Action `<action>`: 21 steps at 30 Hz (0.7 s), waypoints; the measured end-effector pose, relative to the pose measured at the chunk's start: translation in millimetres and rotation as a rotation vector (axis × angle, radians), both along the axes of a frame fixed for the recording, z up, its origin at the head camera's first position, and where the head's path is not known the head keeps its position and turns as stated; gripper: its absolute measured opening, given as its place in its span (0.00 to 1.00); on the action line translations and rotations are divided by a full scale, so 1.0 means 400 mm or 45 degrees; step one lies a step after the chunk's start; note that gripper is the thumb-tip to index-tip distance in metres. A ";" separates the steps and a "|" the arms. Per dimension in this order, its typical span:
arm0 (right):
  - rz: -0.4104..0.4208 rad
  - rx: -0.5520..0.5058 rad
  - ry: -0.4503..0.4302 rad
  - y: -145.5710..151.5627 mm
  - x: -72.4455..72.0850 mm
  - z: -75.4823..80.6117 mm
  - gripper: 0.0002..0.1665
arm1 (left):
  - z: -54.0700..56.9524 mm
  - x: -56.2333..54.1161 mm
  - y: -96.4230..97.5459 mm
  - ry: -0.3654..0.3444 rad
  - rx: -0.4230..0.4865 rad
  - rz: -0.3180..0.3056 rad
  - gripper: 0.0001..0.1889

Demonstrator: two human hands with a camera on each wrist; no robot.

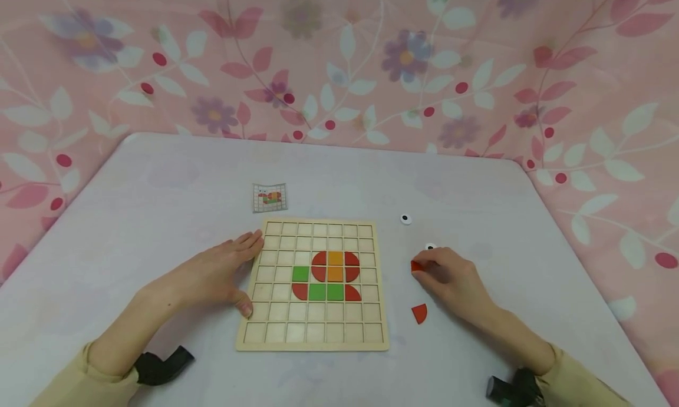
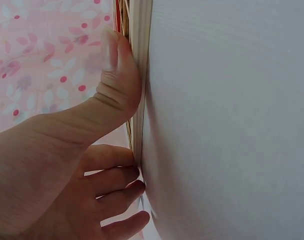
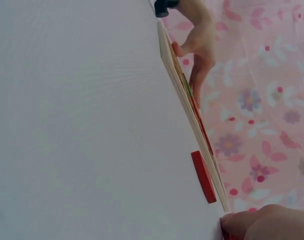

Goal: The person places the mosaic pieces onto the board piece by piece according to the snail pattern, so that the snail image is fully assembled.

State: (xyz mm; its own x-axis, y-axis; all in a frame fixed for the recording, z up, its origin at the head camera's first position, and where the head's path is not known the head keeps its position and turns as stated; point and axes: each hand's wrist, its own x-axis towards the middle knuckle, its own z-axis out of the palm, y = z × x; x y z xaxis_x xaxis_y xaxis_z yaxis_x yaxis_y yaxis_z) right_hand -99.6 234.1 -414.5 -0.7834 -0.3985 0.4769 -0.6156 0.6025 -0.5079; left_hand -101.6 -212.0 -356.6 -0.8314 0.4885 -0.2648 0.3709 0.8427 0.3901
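A wooden grid board (image 1: pixel 313 347) lies on the table, holding green squares (image 1: pixel 317 291), orange squares (image 1: pixel 335 258) and several red quarter-round tiles (image 1: pixel 299 291). My left hand (image 1: pixel 212 274) rests along its left edge, fingers toward the far corner and thumb near the lower side; the left wrist view shows the thumb (image 2: pixel 117 85) against the rim. To the right of the board, my right hand (image 1: pixel 453 277) pinches a red tile (image 1: pixel 416 266) between thumb and fingers, its shape partly covered. Nearer me lies another red quarter-round tile (image 1: pixel 419 313), also in the right wrist view.
Behind the board lies a small picture card (image 1: pixel 269 207) with a coloured grid pattern. A white eye tile (image 1: pixel 405 219) lies to the right, and a second eye tile (image 1: pixel 431 246) is partly hidden behind my right hand. Floral cloth (image 1: pixel 339 59) hangs beyond the white table.
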 end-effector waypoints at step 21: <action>0.232 -0.045 -0.118 -0.188 -0.008 0.022 0.20 | 0.007 0.004 0.005 -0.010 -0.001 0.022 0.70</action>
